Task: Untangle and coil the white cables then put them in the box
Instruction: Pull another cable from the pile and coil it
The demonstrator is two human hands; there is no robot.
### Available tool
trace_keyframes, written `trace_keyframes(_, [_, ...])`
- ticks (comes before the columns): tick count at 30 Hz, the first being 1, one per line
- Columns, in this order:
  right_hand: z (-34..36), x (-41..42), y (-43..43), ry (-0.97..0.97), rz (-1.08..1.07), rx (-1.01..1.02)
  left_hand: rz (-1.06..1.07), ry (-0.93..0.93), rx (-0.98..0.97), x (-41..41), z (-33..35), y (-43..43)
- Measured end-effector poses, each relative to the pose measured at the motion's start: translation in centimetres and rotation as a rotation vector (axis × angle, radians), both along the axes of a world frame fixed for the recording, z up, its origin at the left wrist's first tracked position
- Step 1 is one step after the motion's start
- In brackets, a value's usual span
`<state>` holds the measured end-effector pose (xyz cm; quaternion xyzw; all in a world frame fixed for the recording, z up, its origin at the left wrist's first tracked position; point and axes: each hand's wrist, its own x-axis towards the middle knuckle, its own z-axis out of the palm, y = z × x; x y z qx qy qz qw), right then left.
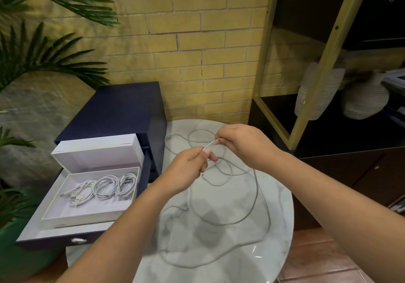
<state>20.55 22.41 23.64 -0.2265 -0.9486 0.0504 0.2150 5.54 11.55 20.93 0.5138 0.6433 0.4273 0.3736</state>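
White cable (256, 182) loose on marble table (274, 250); left hand (188, 171), right hand (243, 142) each pinch short stretch between them.

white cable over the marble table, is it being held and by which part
Both: the left hand and right hand pinch one short stretch of the white cable between them; its loops lie loose on the marble table.
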Motion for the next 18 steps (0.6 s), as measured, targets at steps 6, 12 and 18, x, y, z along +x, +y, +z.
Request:
trace_keyframes(6, [-1.4,1.0,1.2,-0.013,-0.165,-0.289,0.110,-0.481,0.027,0.1,1.0,0.3])
trace_keyframes(12, [-4.6,0.1,0.1,-0.179,-0.193,-0.376,0.046,-0.712,0.096,1.0,2.9,0.4])
trace_keyframes(18, [-6.0,-0.5,-2.6,-0.285,-0.070,-0.467,0.141,-0.836,0.215,1.1,4.7,1.4])
